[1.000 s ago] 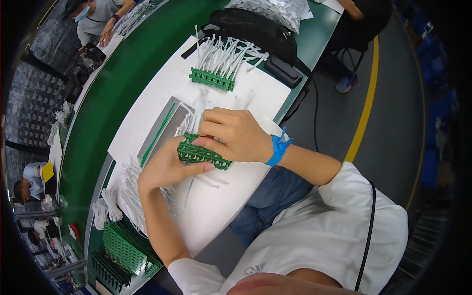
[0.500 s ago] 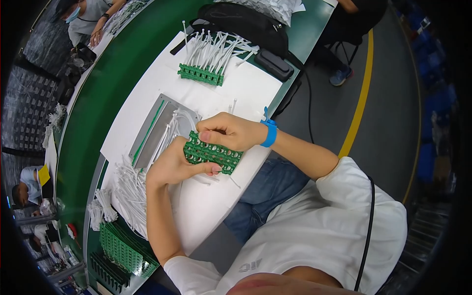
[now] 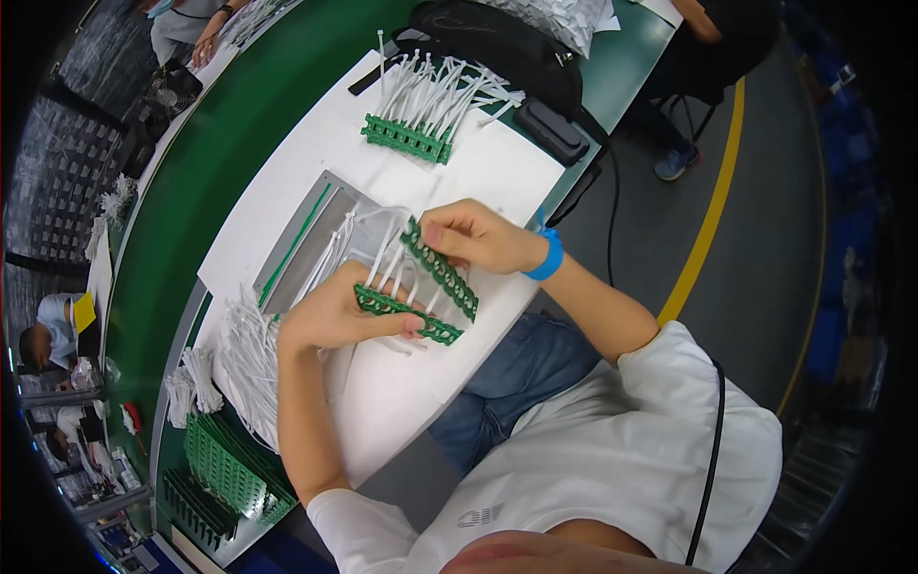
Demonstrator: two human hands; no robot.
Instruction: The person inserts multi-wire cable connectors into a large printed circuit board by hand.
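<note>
My left hand (image 3: pixel 330 311) pinches one narrow green circuit board strip (image 3: pixel 386 304) between thumb and fingers. A second green circuit board strip (image 3: pixel 443 272) is in the grip of my right hand (image 3: pixel 483 236), held up and tilted at an angle to the first. White cables (image 3: pixel 393 266) rise from the left strip, and a gap parts the two strips. Beneath my hands is a white work sheet (image 3: pixel 373 421), beside a grey metal tray (image 3: pixel 301 234) with white cables in it. A blue band circles my right wrist.
Farther off, a green strip (image 3: pixel 406 140) stands with many white cables upright in it. A black bag (image 3: pixel 497 48) and black case (image 3: pixel 552 132) lie at the table's far right. Loose white cables (image 3: pixel 251 354) and stacked green boards (image 3: pixel 229 464) are at left. Other people sit nearby.
The green board, a single wide piece before, is now two strips apart, one in each hand. My right hand has moved right and up, and white cables show between the strips.
</note>
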